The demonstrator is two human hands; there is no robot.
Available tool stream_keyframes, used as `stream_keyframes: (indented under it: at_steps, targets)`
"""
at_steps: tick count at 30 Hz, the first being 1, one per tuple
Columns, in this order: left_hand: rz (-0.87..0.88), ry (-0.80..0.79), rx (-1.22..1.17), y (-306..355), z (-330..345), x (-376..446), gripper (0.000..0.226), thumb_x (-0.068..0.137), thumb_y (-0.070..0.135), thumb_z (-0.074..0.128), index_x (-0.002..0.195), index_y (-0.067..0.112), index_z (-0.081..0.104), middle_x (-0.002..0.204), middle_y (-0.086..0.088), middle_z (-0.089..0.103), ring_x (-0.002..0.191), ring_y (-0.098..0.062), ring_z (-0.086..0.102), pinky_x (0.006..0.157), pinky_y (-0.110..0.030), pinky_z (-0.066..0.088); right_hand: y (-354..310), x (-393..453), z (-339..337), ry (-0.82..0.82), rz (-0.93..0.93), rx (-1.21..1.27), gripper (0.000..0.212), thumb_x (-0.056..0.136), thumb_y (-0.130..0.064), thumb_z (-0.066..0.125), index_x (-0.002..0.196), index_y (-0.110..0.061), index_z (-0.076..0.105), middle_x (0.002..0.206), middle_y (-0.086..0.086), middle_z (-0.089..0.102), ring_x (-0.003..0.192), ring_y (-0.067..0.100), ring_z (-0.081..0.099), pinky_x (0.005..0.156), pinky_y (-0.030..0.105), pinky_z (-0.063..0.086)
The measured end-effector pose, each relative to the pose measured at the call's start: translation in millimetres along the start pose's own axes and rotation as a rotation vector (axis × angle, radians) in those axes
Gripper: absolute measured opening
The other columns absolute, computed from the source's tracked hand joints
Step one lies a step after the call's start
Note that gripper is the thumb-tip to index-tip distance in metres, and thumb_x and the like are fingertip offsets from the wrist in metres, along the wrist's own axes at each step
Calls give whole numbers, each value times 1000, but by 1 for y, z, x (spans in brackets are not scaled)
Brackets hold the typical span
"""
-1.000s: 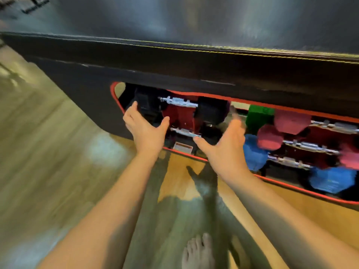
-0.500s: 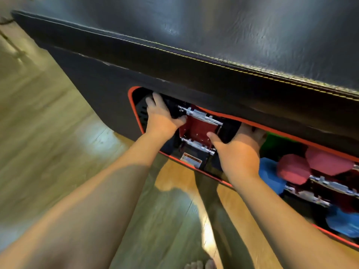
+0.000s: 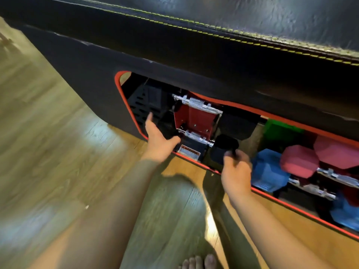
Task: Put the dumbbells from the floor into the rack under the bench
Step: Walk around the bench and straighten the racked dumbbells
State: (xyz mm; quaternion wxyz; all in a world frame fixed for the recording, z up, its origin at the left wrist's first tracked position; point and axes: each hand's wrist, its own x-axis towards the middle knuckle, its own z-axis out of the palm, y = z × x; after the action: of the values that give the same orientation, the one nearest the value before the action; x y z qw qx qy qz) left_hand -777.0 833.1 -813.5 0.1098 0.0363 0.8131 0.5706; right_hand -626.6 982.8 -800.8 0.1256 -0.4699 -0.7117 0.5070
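Observation:
Two black dumbbells lie in the red rack (image 3: 194, 118) under the black padded bench (image 3: 194, 61): an upper one with a chrome handle (image 3: 196, 103) and a lower one with a chrome handle (image 3: 195, 136) and a black head (image 3: 225, 147). My left hand (image 3: 158, 140) is at the lower dumbbell's left end with fingers spread, holding nothing. My right hand (image 3: 236, 169) is just in front of the lower right head, fingers curled and blurred, apart from it. Blue (image 3: 269, 171), pink (image 3: 299, 162) and green (image 3: 279, 131) dumbbells fill the rack's right part.
A red-trimmed opening (image 3: 124, 98) frames the rack. The wooden floor (image 3: 58, 152) spreads to the left and below. A warning sticker (image 3: 189, 152) sits on the rack's front. My bare toes (image 3: 198, 262) show at the bottom.
Both hands have drawn back out of the rack from the black dumbbell heads, and the lower black dumbbell stays in the rack. The view has shifted closer.

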Motion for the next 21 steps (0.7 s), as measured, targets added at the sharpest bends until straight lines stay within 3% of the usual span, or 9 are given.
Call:
stream_keyframes:
  at_steps: [3, 6, 9, 12, 14, 16, 18, 19, 21]
  targets:
    - [-90, -92, 180, -21, 9, 16, 120, 61, 19, 74, 155, 21, 1, 160, -8, 11, 147, -25, 19, 117, -47, 29, 16, 20, 16, -194, 50, -289, 61, 97, -37, 49, 145, -3, 36, 148, 17, 42, 135, 34, 40, 109, 38, 36]
    - [-74, -49, 213, -26, 18, 28, 123, 54, 27, 73, 155, 22, 4, 159, -11, 18, 147, -25, 20, 119, -44, 26, 2, 43, 23, -117, 134, -313, 55, 99, -31, 47, 146, -6, 35, 144, 18, 47, 129, 35, 48, 103, 38, 41]
    - [-101, -30, 299, -30, 24, 34, 125, 52, 25, 72, 155, 25, 2, 159, -10, 19, 147, -25, 20, 119, -43, 25, -1, 45, 24, -72, 140, -318, 56, 102, -26, 43, 152, -13, 22, 147, 16, 45, 129, 33, 48, 97, 32, 39]
    - [-95, -79, 312, -27, 20, 42, 128, 51, 23, 76, 155, 30, 2, 162, -6, 12, 149, -23, 15, 121, -42, 20, 1, 36, 10, -146, 12, -339, 64, 103, -29, 42, 156, -20, 9, 152, 12, 39, 133, 33, 44, 99, 32, 39]
    - [-114, -136, 362, -23, 14, 39, 124, 62, 22, 79, 156, 20, -2, 164, -9, 7, 150, -23, 10, 122, -39, 14, 0, 41, 1, -231, 50, -330, 63, 101, -33, 45, 156, -22, 15, 153, 9, 39, 136, 31, 41, 106, 34, 36]
    - [-102, -7, 394, -16, 14, 16, 113, 65, 27, 79, 154, 6, 13, 155, -18, 30, 144, -31, 27, 119, -40, 23, 1, 37, -17, -277, 22, -289, 52, 98, -37, 51, 145, -18, 40, 138, 7, 54, 125, 28, 51, 102, 32, 40]
    - [-74, 194, 413, -8, 28, -34, 83, 71, 22, 77, 140, 0, 38, 134, -21, 48, 127, -40, 41, 110, -45, 32, 11, 18, -45, -297, -89, -308, 22, 96, -33, 56, 105, -14, 62, 93, 3, 67, 89, 12, 59, 83, 22, 41]
    - [-10, 222, 398, -4, 39, -64, 65, 73, 20, 73, 129, 3, 46, 122, -19, 52, 117, -40, 45, 103, -48, 36, 21, 9, -63, -287, -127, -306, 16, 95, -28, 58, 92, -13, 65, 76, -3, 64, 72, 2, 55, 74, 18, 40]
    - [196, 73, 354, 1, 67, -121, 42, 72, 25, 63, 111, 13, 51, 104, -7, 50, 99, -29, 47, 89, -49, 42, 48, -4, -107, -253, -135, -301, 19, 93, -18, 60, 76, -18, 68, 64, -12, 60, 57, -6, 53, 59, 12, 37]
